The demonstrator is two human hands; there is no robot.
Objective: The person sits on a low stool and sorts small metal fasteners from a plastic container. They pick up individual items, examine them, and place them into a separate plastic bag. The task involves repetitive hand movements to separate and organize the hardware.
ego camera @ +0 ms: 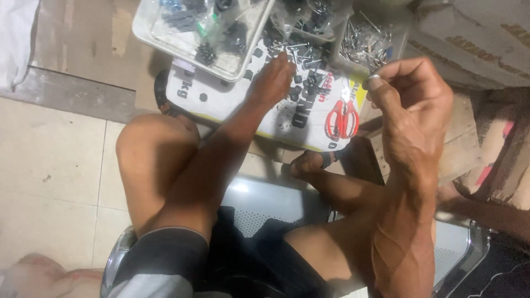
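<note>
Seat: the person sits on a perforated metal chair (259, 212) at 6 o'clock, knees spread, in dark shorts (165, 259).
Right hand: the right hand (414, 105) is raised at 3 o'clock, close to the camera, its back turned this way. The thumb and forefinger are pinched nearly shut on a small metal washer (374, 78) at the fingertips; the other fingers curl loosely.
Left hand: the left hand (273, 80) reaches out toward 12 o'clock, palm down, fingers bent onto a scatter of small black parts (306, 83) and screws. Whether it has hold of any piece I cannot tell, as the fingertips are hidden.
Foot: a sandalled foot (312, 161) rests on the floor just below the sack's near edge, near the centre.
Work surface: the parts lie on a white printed sack (232, 102) spread on the floor, not on a counter.
Scissors: red-handled scissors (343, 118) lie on the sack at about 2 o'clock, between the two hands, blades pointing away.
Tray: a shallow metal tray (193, 52) of black parts and bagged pieces sits at 11 o'clock, touching the sack's far edge.
Screws: a clear bag of shiny screws (364, 44) lies at 1 o'clock, beyond the right hand's fingertips.
Floor: pale tiles (55, 165) at 9 o'clock; cardboard boxes (486, 49) at 2 o'clock.
</note>
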